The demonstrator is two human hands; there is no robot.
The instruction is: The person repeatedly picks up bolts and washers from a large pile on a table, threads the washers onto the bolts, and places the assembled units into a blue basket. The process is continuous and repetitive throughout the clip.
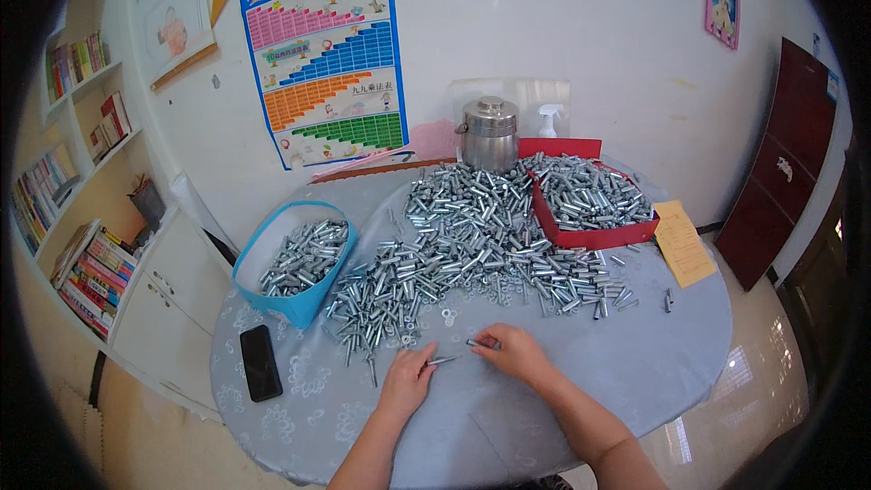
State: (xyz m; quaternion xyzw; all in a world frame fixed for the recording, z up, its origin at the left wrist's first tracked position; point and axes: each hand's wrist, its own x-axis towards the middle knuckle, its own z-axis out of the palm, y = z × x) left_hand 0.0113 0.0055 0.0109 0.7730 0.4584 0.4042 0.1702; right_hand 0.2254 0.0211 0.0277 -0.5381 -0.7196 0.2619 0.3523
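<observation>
The step in hand looks like fine fingertip work on two small metal parts. The left hand [406, 383] is closed in a pinch on a slim silver metal pin [443, 360], which points rightward over the table. The right hand [513, 354] pinches a short silver metal cylinder [473, 342] between thumb and fingers, its end poking out to the left. The two parts sit near each other but apart, above the grey patterned tablecloth [562, 390]. By my judgement, the next move calls for steady fingertips and careful alignment, since both pieces are tiny (how far each is buried in the fingers I cannot tell).

Just beyond the hands spreads a wide heap of loose silver metal fasteners [454, 245], with some small flat silver rings [447, 316] at its near edge. To its left, a light-blue open bin with soft-looking walls [295, 310] holds a mound of similar pieces. To its right, a red open box [594, 239] is filled with more, heaped towards the back. The lidded stainless-steel canister [491, 138] behind the heap is closed, so its contents are hidden.
</observation>
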